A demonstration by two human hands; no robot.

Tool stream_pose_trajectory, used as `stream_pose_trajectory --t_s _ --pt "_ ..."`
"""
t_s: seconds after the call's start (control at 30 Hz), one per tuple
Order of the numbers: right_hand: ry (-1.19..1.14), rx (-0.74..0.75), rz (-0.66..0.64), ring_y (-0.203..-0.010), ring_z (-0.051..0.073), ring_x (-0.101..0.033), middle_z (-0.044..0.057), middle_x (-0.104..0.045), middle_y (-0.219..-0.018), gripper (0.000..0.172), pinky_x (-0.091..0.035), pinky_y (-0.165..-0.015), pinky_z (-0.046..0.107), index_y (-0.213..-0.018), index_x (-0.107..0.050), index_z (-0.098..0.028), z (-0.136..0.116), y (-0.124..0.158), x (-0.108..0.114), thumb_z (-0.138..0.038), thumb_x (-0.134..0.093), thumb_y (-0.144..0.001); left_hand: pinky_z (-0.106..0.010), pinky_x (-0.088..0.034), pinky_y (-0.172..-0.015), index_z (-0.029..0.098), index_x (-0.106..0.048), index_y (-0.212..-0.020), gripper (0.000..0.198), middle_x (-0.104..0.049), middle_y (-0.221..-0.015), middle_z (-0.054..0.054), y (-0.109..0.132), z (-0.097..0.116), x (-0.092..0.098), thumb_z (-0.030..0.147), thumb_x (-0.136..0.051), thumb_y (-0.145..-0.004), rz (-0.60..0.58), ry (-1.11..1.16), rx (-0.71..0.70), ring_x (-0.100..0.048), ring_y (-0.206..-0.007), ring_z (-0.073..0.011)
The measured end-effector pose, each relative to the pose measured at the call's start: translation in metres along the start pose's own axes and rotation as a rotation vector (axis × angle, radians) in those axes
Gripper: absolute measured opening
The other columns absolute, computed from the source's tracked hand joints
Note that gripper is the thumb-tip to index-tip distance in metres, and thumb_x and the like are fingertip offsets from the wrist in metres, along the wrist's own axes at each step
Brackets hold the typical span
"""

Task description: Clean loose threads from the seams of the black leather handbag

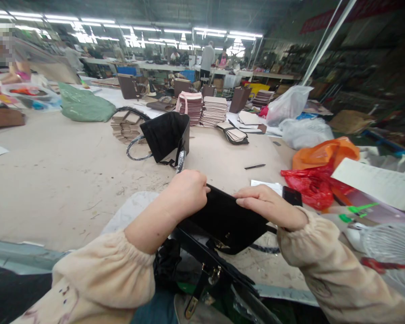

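A black handbag (231,220) is between my hands at the table's near edge, tilted, with a small metal fitting low on its face. My left hand (189,191) is closed at the left end of its upper edge. Farther right, my right hand (261,202) grips the same edge between thumb and fingers. Below lie black parts with metal buckles and a strap (202,281), over my lap; whether they belong to the same bag I cannot tell. Another black bag (167,135) with wrapped handles stands open on the table ahead.
Stacks of cut panels (214,111) stand at the back. A green plastic bag (84,103) lies at left. On the right are a red plastic bag (313,184), an orange bag (324,153), a phone (292,195) and a white basket (391,243). Other people work farther off.
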State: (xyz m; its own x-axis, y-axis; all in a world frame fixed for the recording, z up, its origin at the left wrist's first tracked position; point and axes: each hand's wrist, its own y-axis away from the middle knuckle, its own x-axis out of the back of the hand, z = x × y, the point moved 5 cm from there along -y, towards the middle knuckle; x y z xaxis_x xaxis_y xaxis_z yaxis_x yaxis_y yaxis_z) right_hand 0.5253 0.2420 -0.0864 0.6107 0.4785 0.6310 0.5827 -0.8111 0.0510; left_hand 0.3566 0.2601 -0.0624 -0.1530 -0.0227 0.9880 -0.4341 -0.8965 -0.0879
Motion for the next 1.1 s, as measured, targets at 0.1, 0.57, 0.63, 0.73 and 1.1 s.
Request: stream_pose_trajectory --t_s 0.1,0.57,0.63,0.73,1.1 --pt "0.016 0.006 0.044 -0.082 0.017 -0.063 0.002 -0.07 -0.092 0.029 -0.048 -0.075 0.025 -0.103 -0.069 -0.017 0.007 0.001 0.004 -0.026 -0.049 -0.085 -0.03 -0.045 -0.067 0.014 -0.067 -0.071 0.024 -0.067 -0.078 -0.01 -0.011 0.003 -0.004 0.028 -0.05 -0.08 -0.022 -0.028 0.001 -0.062 -0.075 -0.0216" --pt "0.223 -0.001 0.115 -0.07 0.016 -0.061 0.002 -0.069 -0.079 0.028 -0.046 -0.064 0.025 -0.09 -0.071 -0.017 0.004 0.003 0.008 -0.03 -0.046 -0.087 -0.03 -0.046 -0.064 0.014 -0.069 -0.076 0.026 -0.068 -0.078 -0.011 -0.026 0.004 -0.009 0.03 -0.049 -0.078 -0.032 -0.054 0.04 -0.063 -0.076 -0.0232" --pt "0.363 0.012 0.133 -0.065 0.015 -0.06 0.002 -0.068 -0.074 0.029 -0.044 -0.062 0.025 -0.09 -0.07 -0.018 -0.005 0.003 0.008 -0.033 -0.045 -0.088 -0.03 -0.047 -0.065 0.014 -0.069 -0.076 0.025 -0.068 -0.077 -0.011 -0.026 0.003 -0.008 0.03 -0.049 -0.078 -0.026 -0.051 0.038 -0.063 -0.076 -0.0233" --pt "0.536 -0.001 0.203 -0.067 0.017 -0.061 0.003 -0.069 -0.076 0.03 -0.042 -0.063 0.026 -0.094 -0.07 -0.021 -0.015 0.0 0.008 -0.039 -0.046 -0.089 -0.03 -0.047 -0.067 0.014 -0.069 -0.077 0.026 -0.068 -0.078 -0.012 -0.025 0.002 -0.008 0.03 -0.049 -0.079 -0.032 -0.035 0.045 -0.064 -0.077 -0.0235" --pt "0.685 -0.039 0.274 -0.071 0.018 -0.061 0.004 -0.069 -0.079 0.037 -0.038 -0.063 0.027 -0.08 -0.067 -0.021 -0.019 -0.024 -0.009 -0.039 -0.038 -0.093 -0.029 -0.047 -0.068 0.015 -0.069 -0.076 0.025 -0.068 -0.079 -0.01 -0.016 -0.001 -0.005 0.03 -0.049 -0.081 -0.022 0.001 0.034 -0.063 -0.076 -0.0212"
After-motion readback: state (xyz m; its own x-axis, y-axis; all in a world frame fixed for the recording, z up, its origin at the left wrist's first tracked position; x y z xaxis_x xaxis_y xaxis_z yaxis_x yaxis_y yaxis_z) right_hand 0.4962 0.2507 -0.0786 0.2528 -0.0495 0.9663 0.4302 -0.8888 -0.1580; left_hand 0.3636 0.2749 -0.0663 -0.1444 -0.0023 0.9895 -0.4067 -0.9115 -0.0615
